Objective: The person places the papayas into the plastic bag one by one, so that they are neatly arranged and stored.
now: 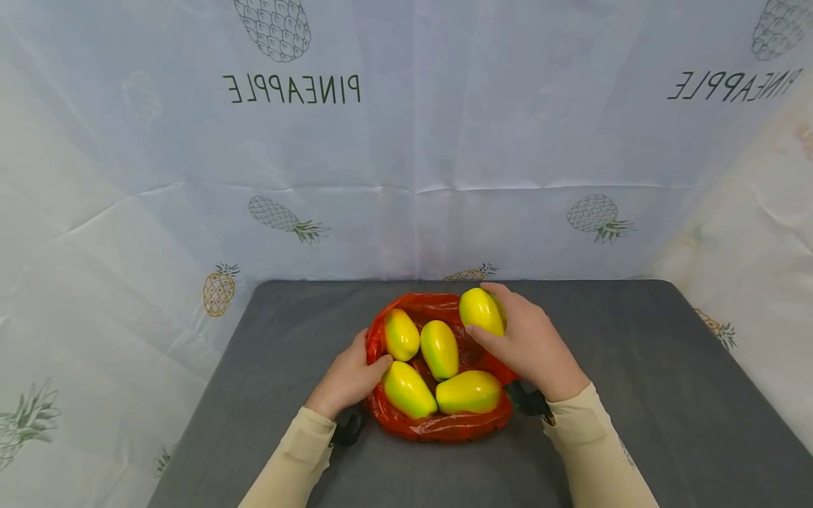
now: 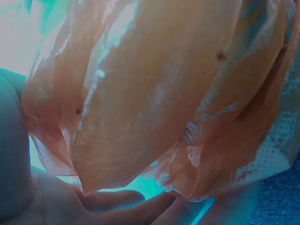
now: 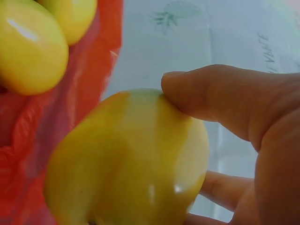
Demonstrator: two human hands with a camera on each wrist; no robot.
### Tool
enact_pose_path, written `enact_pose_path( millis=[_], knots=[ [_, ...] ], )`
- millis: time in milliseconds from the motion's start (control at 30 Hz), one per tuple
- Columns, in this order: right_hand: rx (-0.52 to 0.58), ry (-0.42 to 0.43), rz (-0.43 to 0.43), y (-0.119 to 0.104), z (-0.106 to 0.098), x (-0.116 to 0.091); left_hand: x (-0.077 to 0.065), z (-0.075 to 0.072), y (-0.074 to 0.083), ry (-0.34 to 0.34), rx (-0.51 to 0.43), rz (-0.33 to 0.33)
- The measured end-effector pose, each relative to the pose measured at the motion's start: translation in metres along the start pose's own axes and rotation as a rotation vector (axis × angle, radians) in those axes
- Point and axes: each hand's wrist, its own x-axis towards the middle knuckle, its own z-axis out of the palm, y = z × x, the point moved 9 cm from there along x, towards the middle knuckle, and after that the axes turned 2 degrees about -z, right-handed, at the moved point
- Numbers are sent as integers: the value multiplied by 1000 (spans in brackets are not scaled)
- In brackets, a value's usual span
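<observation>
A red plastic bag [image 1: 444, 429] lies with its mouth spread wide, several yellow-green mangoes [image 1: 440, 351] inside. My left hand [image 1: 348, 377] grips the bag's left edge, thumb over the rim beside a mango. In the left wrist view, the fingers [image 2: 131, 213] of that hand run under the thin, creased bag [image 2: 140, 93]. Between thumb and fingers my right hand [image 1: 533, 346] holds another mango [image 1: 481, 310], which overlaps the bag's far right rim. The right wrist view has this mango [image 3: 126, 159] up close, its lower end cut off by the frame.
The bag sits around the middle of a dark grey table [image 1: 635, 395]. A pale cloth [image 1: 476, 141] with pineapple prints hangs behind the table and along both sides. Each wrist wears a black device, seen at the left [image 1: 348, 429] and right [image 1: 528, 401] cuffs.
</observation>
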Motion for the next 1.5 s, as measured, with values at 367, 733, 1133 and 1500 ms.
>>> enact_pose_path(
  millis=[367, 733, 1133, 1500],
  knots=[
    [-13, -105, 59, 9, 33, 13, 1, 1, -1, -1, -6, 0],
    [-28, -129, 39, 6, 41, 14, 3, 1, -2, 3, -7, 5],
    [-43, -168, 63, 7, 48, 15, 3, 1, -2, 0, -15, 4],
    [-66, -219, 122, 17, 56, 22, 2, 1, 0, 6, 2, 4]
  ],
)
